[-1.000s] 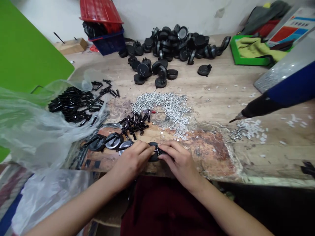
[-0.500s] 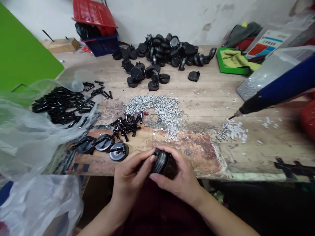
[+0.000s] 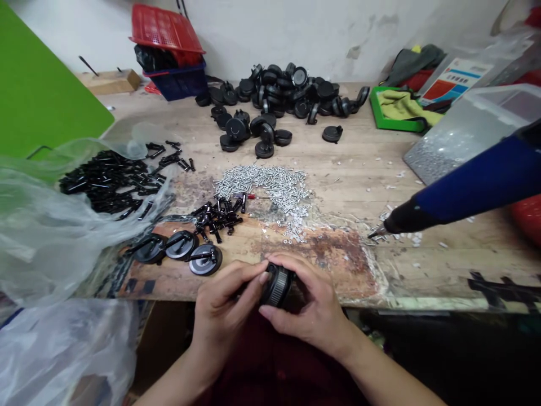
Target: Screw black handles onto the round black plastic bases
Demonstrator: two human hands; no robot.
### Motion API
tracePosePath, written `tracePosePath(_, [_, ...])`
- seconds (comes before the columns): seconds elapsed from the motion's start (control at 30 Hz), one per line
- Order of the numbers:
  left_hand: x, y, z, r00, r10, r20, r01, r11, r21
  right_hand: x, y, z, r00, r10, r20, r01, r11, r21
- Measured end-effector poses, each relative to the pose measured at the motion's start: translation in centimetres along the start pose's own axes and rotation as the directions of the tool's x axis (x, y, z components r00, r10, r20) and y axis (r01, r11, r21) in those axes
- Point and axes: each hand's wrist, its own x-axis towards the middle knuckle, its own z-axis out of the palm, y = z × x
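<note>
My left hand (image 3: 224, 304) and my right hand (image 3: 308, 304) both grip a round black plastic disc (image 3: 276, 285) with a ribbed rim, held on edge just above the bench's front edge. My fingers hide much of its faces. To the left of my left hand, several black discs with lever arms (image 3: 205, 259) lie flat. Beyond them is a heap of small black plastic parts (image 3: 217, 220). A spread of silver screws (image 3: 266, 186) lies further up the bench.
A worn wooden bench (image 3: 338, 169) carries a pile of black round units (image 3: 270, 96) at the back. Black levers (image 3: 110, 180) lie beside a clear plastic bag (image 3: 51, 237) on the left. A co-worker's blue sleeve (image 3: 473, 186) and a black-handled driver (image 3: 397, 220) reach in from the right.
My hands have lifted the black disc off the bench and turned it on edge, showing its ribbed rim. The driver from the right has moved lower and further left.
</note>
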Motion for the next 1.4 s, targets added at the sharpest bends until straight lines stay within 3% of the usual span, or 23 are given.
tracePosePath(0.2, [0.0, -0.3, 0.0, 1.000, -0.003, -0.006, 0.003, 1.000, -0.012, -0.4, 0.0, 0.1, 0.999, 0.029, 0.024, -0.030, 0.999, 0.026])
tracePosePath(0.37, [0.2, -1.1, 0.7, 0.993, -0.020, -0.114, 0.020, 1.000, 0.000, -0.4, -0.1, 0.2, 0.978, 0.186, -0.093, -0.185, 0.983, 0.022])
tracePosePath(0.47, [0.5, -1.4, 1.7, 0.984, -0.095, -0.149, 0.090, 0.995, -0.042, 0.0, 0.3, 0.2, 0.963, 0.256, -0.080, -0.255, 0.967, 0.019])
tracePosePath(0.6, [1.7, -1.5, 2.5, 0.981, -0.195, 0.014, 0.195, 0.980, -0.041, 0.4, 1.8, -0.5, 0.931, 0.357, -0.076, -0.351, 0.932, 0.089])
tracePosePath(0.73, [5.7, -2.0, 2.5, 0.987, -0.083, 0.135, 0.044, 0.961, 0.272, 0.9, 3.5, -2.0, 0.865, 0.481, -0.144, -0.422, 0.852, 0.308])
tracePosePath(0.83, [9.8, -2.6, 3.2, 0.976, -0.069, 0.207, -0.059, 0.830, 0.555, 1.4, 4.0, -2.7, 0.837, 0.521, -0.168, -0.415, 0.805, 0.424])
tracePosePath(0.97, [13.6, -3.6, 5.3, 0.961, -0.111, 0.252, -0.092, 0.734, 0.673, 1.5, 4.4, -2.8, 0.832, 0.533, -0.151, -0.399, 0.766, 0.504])
tracePosePath(1.13, [14.7, -4.3, 6.5, 0.952, -0.154, 0.263, -0.112, 0.624, 0.773, 1.2, 5.4, -2.9, 0.826, 0.539, -0.164, -0.382, 0.750, 0.539])
tracePosePath(1.4, [16.0, -4.2, 5.5, 0.879, -0.156, 0.451, -0.291, 0.574, 0.766, 1.8, 5.6, -3.0, 0.841, 0.530, -0.111, -0.349, 0.687, 0.638])
